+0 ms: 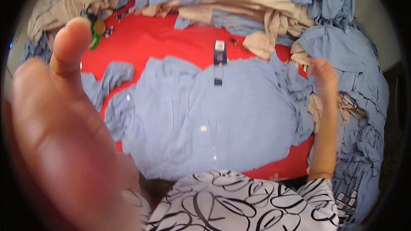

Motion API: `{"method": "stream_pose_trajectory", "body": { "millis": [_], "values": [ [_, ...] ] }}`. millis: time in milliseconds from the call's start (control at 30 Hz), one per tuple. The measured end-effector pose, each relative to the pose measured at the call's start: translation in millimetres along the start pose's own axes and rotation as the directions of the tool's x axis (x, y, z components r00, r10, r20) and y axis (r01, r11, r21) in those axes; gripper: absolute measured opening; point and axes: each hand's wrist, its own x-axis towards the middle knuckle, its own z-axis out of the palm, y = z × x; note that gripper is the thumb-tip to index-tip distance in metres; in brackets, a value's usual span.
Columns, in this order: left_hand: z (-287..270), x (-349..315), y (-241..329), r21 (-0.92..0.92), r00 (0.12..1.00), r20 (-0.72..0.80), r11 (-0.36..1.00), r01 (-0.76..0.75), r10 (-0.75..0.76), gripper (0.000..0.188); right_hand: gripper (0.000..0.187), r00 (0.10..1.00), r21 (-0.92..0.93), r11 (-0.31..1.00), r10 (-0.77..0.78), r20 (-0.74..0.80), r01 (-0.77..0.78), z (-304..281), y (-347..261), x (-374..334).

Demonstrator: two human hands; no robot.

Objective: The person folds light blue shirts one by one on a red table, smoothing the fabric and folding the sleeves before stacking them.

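Observation:
A light blue button shirt point(205, 119) lies spread flat, front up, on a red table point(171, 38), with a blue and white hang tag point(220, 53) at its collar. My left hand point(55, 124) is raised very close to the camera, blurred, thumb up and fingers apart, holding nothing. My right hand point(323, 77) reaches out to the shirt's right side, at its crumpled sleeve and the edge of the blue pile; it is blurred, and I cannot tell if it grips the cloth.
Heaps of blue and beige garments point(257, 4) crowd the far edge and the right side point(359, 102). A beige pile point(64, 4) sits at the far left with a small green object point(96, 34) beside it. My patterned black-and-white top point(235, 201) fills the lower edge.

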Motion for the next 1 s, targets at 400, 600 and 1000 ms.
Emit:
{"method": "stream_pose_trajectory", "body": {
  "millis": [400, 600, 1000],
  "values": [
    [26, -94, 93, -0.084, 0.982, -0.182, 0.996, 0.038, -0.053, 0.026, 0.012, 0.951, -0.420, 0.865, -0.184, 0.247, 0.276, 225, 40, -198],
    [113, -116, 37, 0.116, 0.964, -0.234, 0.981, 0.157, -0.127, 0.031, 0.010, 0.909, -0.565, 0.744, -0.138, 0.393, 0.357, 265, 33, -167],
    [201, -265, -80, 0.637, 0.888, -0.020, 0.679, 0.365, -0.459, 0.051, 0.014, 0.959, -0.350, 0.920, -0.083, 0.269, 0.178, 233, 53, -172]
  ]
}}
